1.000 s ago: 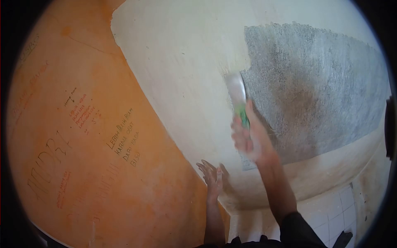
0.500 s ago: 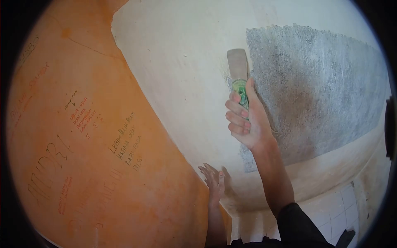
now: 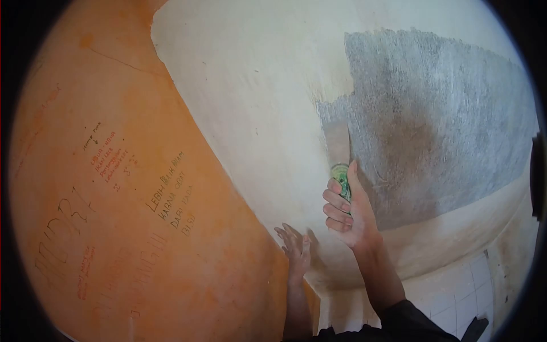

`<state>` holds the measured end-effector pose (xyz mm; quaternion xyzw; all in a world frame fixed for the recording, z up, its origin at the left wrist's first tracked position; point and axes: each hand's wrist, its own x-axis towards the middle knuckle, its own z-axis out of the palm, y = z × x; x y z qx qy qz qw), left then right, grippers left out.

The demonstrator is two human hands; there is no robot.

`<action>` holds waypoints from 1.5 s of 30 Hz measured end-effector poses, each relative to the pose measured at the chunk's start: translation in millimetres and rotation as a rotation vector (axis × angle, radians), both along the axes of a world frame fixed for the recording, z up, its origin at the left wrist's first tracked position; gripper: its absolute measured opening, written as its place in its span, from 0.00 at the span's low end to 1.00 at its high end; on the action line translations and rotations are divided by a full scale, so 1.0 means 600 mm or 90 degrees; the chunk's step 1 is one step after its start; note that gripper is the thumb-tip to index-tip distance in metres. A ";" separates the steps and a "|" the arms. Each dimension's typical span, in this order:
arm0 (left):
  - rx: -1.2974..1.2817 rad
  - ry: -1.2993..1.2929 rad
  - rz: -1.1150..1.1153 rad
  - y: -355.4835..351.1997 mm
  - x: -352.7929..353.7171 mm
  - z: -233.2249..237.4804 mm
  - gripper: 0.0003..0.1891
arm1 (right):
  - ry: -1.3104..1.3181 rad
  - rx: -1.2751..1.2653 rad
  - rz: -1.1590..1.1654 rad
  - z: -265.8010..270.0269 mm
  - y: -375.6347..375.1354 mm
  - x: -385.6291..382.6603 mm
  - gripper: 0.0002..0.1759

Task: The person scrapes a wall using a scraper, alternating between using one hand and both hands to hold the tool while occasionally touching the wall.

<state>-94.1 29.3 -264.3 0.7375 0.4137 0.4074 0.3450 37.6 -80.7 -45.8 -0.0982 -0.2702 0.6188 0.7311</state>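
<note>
My right hand is wrapped round the green handle of a putty knife, thumb along its side and blade pointing up. The wide metal blade lies against the wall at the left edge of a rough grey patch, within pale white paint. My left hand is lower and to the left, fingers spread, at the white wall near its border with the orange paint. It holds nothing; whether the fingertips press on the wall is hard to tell.
An orange wall with handwritten lettering fills the left side. White tiles show at the lower right. A dark object stands at the far right edge.
My right hand has moved the putty knife down along the grey patch's left edge. More of that stepped edge shows above the blade. My left hand stays in nearly the same place.
</note>
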 end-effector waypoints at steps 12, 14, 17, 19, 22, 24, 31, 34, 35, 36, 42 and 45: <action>0.001 0.012 0.012 0.007 0.000 -0.008 0.47 | -0.044 -0.020 -0.038 0.000 0.013 0.014 0.29; 0.034 0.022 0.000 0.006 -0.007 -0.019 0.48 | -0.063 -0.072 -0.065 0.013 -0.010 0.008 0.30; 0.013 0.032 0.009 -0.005 -0.005 -0.006 0.48 | -0.034 -0.010 -0.013 0.057 -0.010 0.006 0.31; 0.012 0.025 0.014 -0.001 0.005 -0.008 0.48 | -0.031 -0.014 -0.018 0.049 -0.005 0.014 0.31; 0.012 0.030 0.016 -0.006 -0.005 -0.008 0.48 | 0.001 -0.006 0.018 0.000 -0.010 0.022 0.31; 0.010 0.026 0.016 -0.008 0.000 -0.004 0.47 | 0.012 0.005 0.062 0.007 -0.010 0.025 0.31; 0.020 0.014 0.012 -0.007 -0.011 -0.013 0.46 | 0.012 0.008 0.056 0.000 -0.015 0.028 0.30; 0.030 0.003 0.008 -0.002 -0.001 -0.016 0.46 | -0.032 -0.011 0.020 0.049 0.004 0.039 0.30; 0.034 0.007 0.010 -0.002 -0.002 -0.017 0.46 | -0.046 -0.021 -0.009 0.082 0.013 0.041 0.30; 0.035 0.010 0.008 -0.004 -0.003 -0.015 0.46 | -0.044 -0.020 -0.010 0.110 0.012 0.039 0.30; 0.002 0.011 0.007 -0.006 -0.005 -0.008 0.47 | -0.056 0.029 -0.045 0.035 0.004 0.025 0.30; 0.007 0.017 0.000 0.006 -0.005 -0.017 0.48 | -0.063 -0.010 -0.010 -0.003 0.000 0.028 0.29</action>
